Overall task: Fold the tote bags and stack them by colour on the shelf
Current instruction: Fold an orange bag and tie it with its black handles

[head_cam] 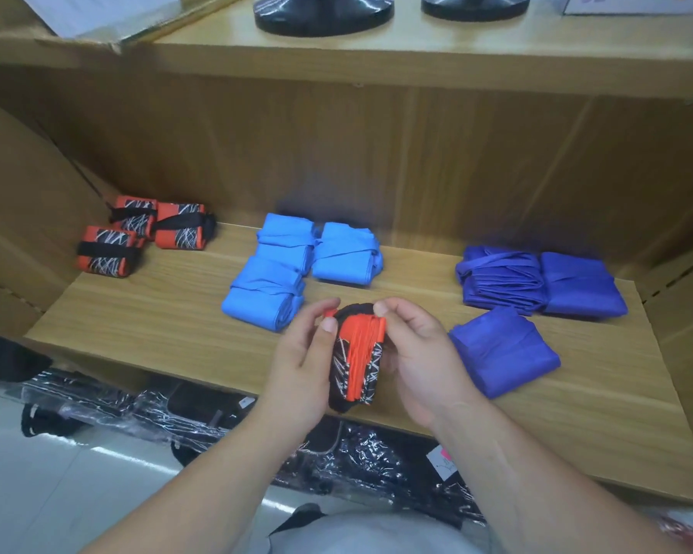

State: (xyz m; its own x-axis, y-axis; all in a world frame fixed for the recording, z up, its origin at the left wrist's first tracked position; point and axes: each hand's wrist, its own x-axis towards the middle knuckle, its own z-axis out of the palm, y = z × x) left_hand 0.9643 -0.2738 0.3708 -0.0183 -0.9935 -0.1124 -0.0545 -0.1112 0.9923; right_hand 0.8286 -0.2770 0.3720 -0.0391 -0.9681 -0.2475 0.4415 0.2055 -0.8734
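Observation:
Both hands hold a folded orange-and-black patterned tote bag (357, 359) upright over the front of the wooden shelf (169, 313). My left hand (303, 365) grips its left side with the thumb on its face. My right hand (421, 353) grips its right side, fingertips pinching the orange top edge. Three folded orange patterned bags (137, 237) lie at the shelf's back left. Light blue folded bags (293, 269) sit in the middle. Dark blue folded bags (537, 285) lie on the right, one (505, 349) close to my right hand.
Black bags wrapped in clear plastic (201, 409) lie on the floor under the shelf. Cardboard panels (25, 217) flank the shelf on the left and right. Two black round bases (323, 12) stand on the upper shelf board.

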